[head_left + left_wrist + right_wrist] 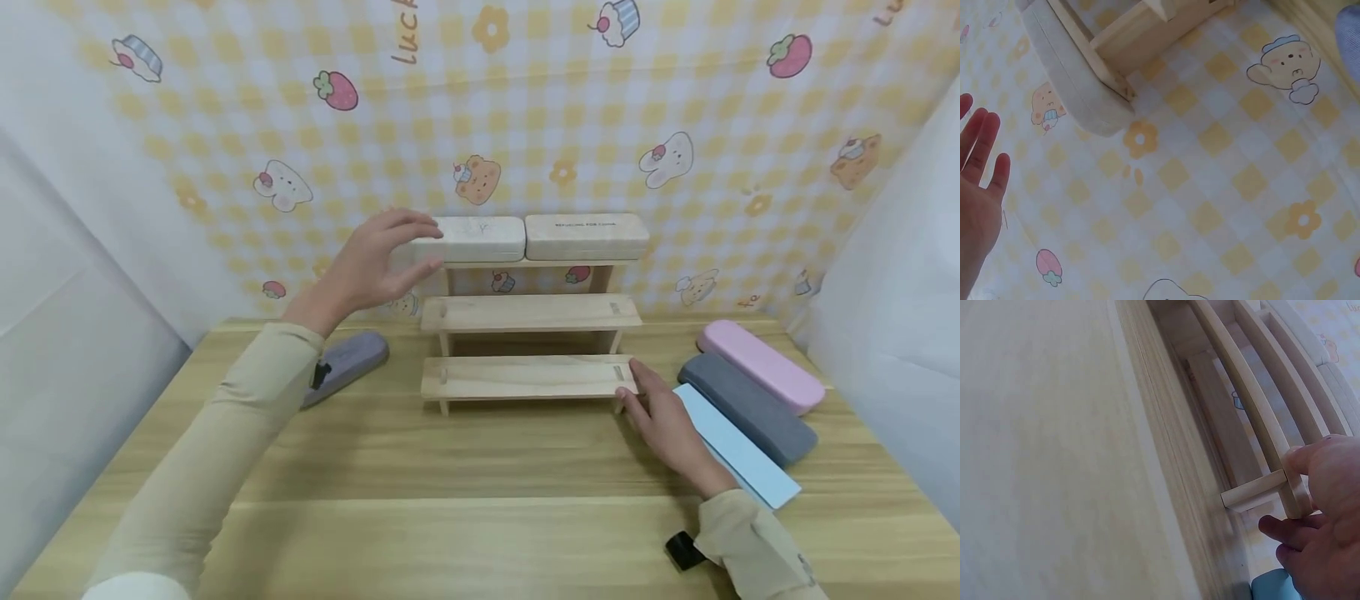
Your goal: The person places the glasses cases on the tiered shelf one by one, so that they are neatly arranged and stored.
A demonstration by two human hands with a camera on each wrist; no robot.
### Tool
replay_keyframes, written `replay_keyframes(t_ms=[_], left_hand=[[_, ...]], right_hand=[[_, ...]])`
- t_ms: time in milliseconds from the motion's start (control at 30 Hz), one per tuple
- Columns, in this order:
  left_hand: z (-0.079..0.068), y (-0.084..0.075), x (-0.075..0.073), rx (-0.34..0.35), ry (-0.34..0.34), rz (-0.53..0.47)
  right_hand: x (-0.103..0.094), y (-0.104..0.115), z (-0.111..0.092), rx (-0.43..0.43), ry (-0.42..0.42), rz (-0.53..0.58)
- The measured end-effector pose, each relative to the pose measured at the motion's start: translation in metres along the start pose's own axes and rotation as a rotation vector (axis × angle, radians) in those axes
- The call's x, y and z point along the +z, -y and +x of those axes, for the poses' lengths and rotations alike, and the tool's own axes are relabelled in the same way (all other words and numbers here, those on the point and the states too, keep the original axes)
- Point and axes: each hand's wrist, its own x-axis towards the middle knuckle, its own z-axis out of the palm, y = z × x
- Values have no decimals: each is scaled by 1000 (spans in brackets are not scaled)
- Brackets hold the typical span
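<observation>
A three-step wooden shelf stand (531, 312) stands against the patterned backdrop. On its top step, two white glasses cases lie end to end: a left case (480, 237) and a right case (587, 237) with printed lettering. My left hand (378, 258) is at the outer end of the left case, and overlaps it in the head view. The left wrist view shows its fingers (988, 134) extended, clear of the white case (1075, 75). With thumb and fingers, my right hand (669, 425) grips the right end of the lowest step (1297, 497).
Right of the stand lie a pink case (761, 367), a dark grey case (746, 408) and a light blue case (738, 446), side by side. A purple-grey case (356, 360) rests left, partly behind my left sleeve. White sheets hang at both sides.
</observation>
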Motion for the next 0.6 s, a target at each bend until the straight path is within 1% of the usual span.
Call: replay_keyframes(t_ms=[133,200,400,600], left_hand=[[-19,-4,-1,18,8,-13],[-30,-4,-1,1,9,-16],[-65,3,-6,-97,-24,7],[-105,13,-17,-187,-39,70]], right_hand=[[0,0,1,-3,-1,0],[0,1,1,-4,-3,1],[-1,2,0,6,0,4],[-1,2,0,20,10,-1]])
